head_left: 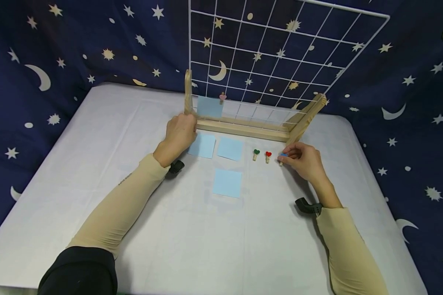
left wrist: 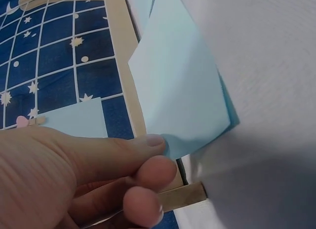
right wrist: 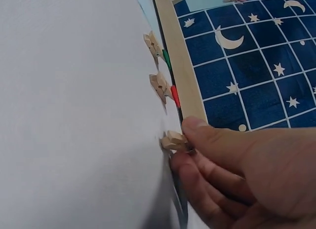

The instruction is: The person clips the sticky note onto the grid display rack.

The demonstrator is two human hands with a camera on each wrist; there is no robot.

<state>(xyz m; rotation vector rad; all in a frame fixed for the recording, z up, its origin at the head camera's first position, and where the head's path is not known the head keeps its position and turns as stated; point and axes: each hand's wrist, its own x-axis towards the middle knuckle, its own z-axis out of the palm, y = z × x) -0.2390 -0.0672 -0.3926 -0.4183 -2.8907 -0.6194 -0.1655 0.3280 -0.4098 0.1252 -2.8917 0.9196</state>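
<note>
My left hand [head_left: 179,135] pinches the edge of a light-blue paper square [left wrist: 182,86] between thumb and fingertips, and the paper bends up toward the camera in the left wrist view. At the right, my right hand [head_left: 305,162] pinches a small wooden clothespin [right wrist: 174,140] with a blue heart on it. Beside it, a red-heart clothespin [head_left: 268,157] and a green-heart clothespin [head_left: 256,154] stand in a row on the table. Two more blue squares lie on the cloth, one in back [head_left: 230,148] and one nearer [head_left: 227,183].
A white wire grid [head_left: 269,27] in a wooden stand [head_left: 243,130] rises at the back of the table. On its lower left, a pink-heart clothespin [head_left: 222,97] holds a blue square [head_left: 208,107]. White cloth [head_left: 206,246] covers the table; a dark star-patterned curtain [head_left: 96,37] surrounds it.
</note>
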